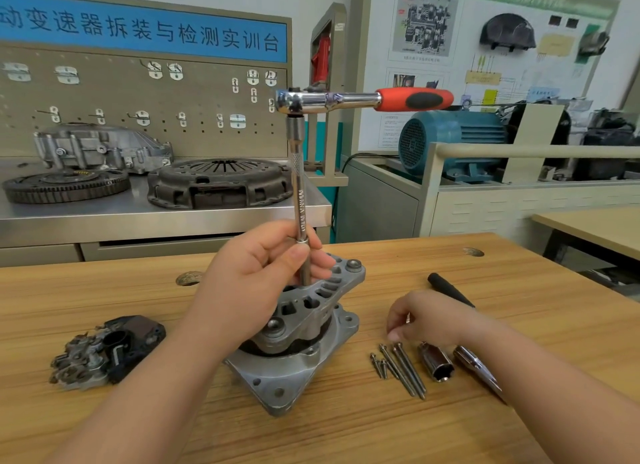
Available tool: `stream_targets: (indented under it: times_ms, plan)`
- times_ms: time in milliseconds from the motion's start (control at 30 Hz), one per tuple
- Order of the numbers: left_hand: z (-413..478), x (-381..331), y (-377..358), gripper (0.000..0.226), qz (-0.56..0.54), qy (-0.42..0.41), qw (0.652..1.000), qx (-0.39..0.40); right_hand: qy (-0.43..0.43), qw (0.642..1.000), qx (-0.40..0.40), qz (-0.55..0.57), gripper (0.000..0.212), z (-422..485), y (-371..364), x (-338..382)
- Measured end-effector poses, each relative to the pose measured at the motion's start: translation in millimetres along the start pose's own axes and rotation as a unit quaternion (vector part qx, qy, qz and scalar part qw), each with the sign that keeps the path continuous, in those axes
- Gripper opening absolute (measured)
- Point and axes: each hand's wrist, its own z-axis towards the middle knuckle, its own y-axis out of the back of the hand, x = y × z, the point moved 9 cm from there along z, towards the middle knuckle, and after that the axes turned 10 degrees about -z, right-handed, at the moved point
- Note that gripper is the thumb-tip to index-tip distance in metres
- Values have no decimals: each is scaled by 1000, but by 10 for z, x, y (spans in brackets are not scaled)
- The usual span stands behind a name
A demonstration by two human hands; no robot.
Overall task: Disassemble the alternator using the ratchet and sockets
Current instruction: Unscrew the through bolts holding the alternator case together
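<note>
The grey alternator [298,345] stands on the wooden table [485,276] at centre. A long chrome extension bar [298,186] rises upright from its top, with the ratchet [363,99] on the upper end, its red handle pointing right. My left hand [256,276] grips the lower part of the extension bar just above the alternator. My right hand [429,319] hovers low over the table to the right, fingers curled down above a row of long bolts and short screws [398,368]. It seems to pinch something small and metallic, too hidden to identify.
A loose chrome socket [437,362] and a second ratchet-like chrome tool [479,370] lie right of the bolts. A black handle [448,288] lies behind my right hand. The removed black rectifier part [107,351] lies at left. A workbench with clutch parts [218,183] stands behind.
</note>
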Motion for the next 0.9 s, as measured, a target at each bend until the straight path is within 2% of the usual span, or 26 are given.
stream_targets:
  times_ms: [133, 267, 367, 500, 600, 733, 900]
  plan:
    - [-6, -12, -19, 32, -42, -1, 999, -10, 16, 988, -125, 88, 5, -90, 360, 105]
    - [-8, -35, -37, 22, -115, -5, 993, -27, 53, 940, -291, 171, 11, -369, 818, 523]
    - [16, -99, 60, 24, -146, -6, 988, -42, 134, 913, -349, 165, 44, -645, 1020, 1028]
    - [53, -227, 391, 24, -145, -1, 988, -58, 216, 937, -268, 64, 60, -739, 875, 1578]
    - [48, -244, 599, 22, -108, 6, 992, -62, 226, 941, -251, -12, 54, -698, 721, 1672]
    - [34, -158, 660, 25, -49, 22, 997, -52, 247, 940, -233, 33, 37, -668, 712, 1538]
    - [37, -45, 507, 25, 14, 38, 999, -12, 234, 947, -202, 86, 34, -604, 722, 1232]
